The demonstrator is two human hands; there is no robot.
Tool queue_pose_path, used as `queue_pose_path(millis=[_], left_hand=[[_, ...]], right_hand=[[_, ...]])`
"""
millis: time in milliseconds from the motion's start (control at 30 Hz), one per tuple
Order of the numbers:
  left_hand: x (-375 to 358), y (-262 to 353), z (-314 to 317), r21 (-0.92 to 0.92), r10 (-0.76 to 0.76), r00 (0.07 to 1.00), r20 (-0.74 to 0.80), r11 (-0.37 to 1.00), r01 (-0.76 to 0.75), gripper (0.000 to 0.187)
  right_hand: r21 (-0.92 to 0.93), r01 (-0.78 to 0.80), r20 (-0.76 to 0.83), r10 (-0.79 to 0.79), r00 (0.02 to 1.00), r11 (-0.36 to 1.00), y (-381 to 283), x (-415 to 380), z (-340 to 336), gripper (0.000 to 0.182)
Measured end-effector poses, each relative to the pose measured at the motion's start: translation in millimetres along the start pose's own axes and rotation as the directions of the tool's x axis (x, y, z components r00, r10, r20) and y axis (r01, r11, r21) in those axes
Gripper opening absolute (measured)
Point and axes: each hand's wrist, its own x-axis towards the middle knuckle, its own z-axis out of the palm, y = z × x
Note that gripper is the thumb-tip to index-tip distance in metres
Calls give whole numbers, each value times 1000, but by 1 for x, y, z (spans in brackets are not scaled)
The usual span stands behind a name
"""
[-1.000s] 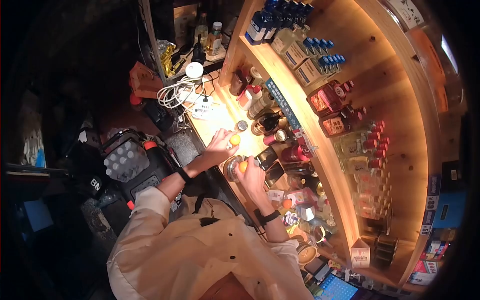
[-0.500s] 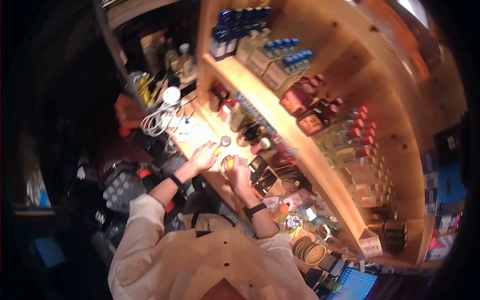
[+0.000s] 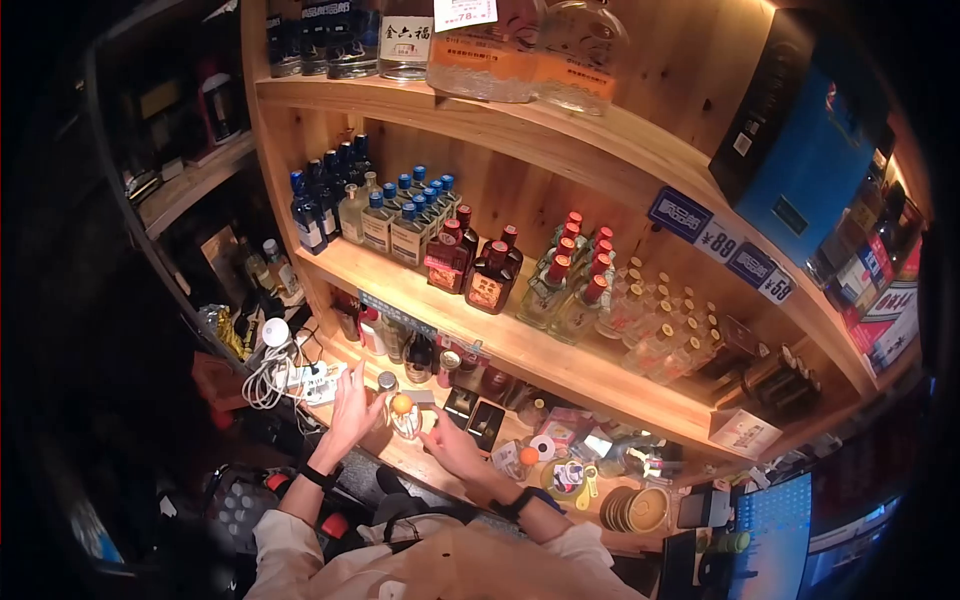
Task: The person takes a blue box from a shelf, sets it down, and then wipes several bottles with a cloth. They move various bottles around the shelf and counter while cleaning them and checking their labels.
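Observation:
Between my two hands is a small rounded clear-and-white container with an orange ball-like top [image 3: 402, 405], upright over the wooden counter [image 3: 400, 458]. My left hand [image 3: 350, 408] is to its left, fingers stretched out and the thumb close to the orange top. From the right, my right hand [image 3: 450, 442] has its fingers closed at the container's side, by a pale piece at the fingertips. Just behind stands a small grey-lidded jar [image 3: 387, 382]. Both wrists wear dark bands.
A power strip [image 3: 318, 382] and coiled white cable [image 3: 268, 378] are at the left. Flat black boxes [image 3: 474, 415] lie to the right, beyond them an orange ball [image 3: 529, 456] and stacked round wooden pieces [image 3: 640, 508]. Bottles line the wooden shelf [image 3: 400, 285] above.
The view has tilted up, bringing the upper shelf into sight. My left fingers have straightened and spread upward; the orange-topped container now shows plainly between my hands.

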Motion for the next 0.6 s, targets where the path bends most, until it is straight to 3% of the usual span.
queue_pose_path(millis=[67, 133, 300, 333, 433, 500, 600], left_hand=[[3, 32, -20, -191, 114, 987, -116, 972, -135, 73], [1, 60, -32, -248, 128, 978, -166, 954, -167, 69], [-32, 98, -10, -396, 190, 942, -277, 871, -292, 56], [-47, 112, -9, -493, 125, 972, -198, 845, -209, 54], [-85, 114, 23, -447, 169, 965, -198, 861, -243, 51], [-110, 122, 33, -597, 67, 997, -24, 799, -68, 50], [-137, 120, 48, -633, 100, 988, 117, 775, -3, 46]], right_hand=[[91, -20, 20, 18, 1000, 996, 15, -25, -10, 62], [177, 29, -82, -15, 997, 984, 30, -49, -16, 53], [348, 44, -105, -8, 994, 936, 41, -95, -55, 42], [350, 61, -99, -28, 995, 935, 45, -104, -62, 42], [513, 14, -123, 57, 991, 858, 52, -132, -89, 43], [461, 62, -189, 30, 982, 885, 59, -148, -107, 44], [313, 85, -184, -28, 983, 946, 54, -168, -150, 49]])
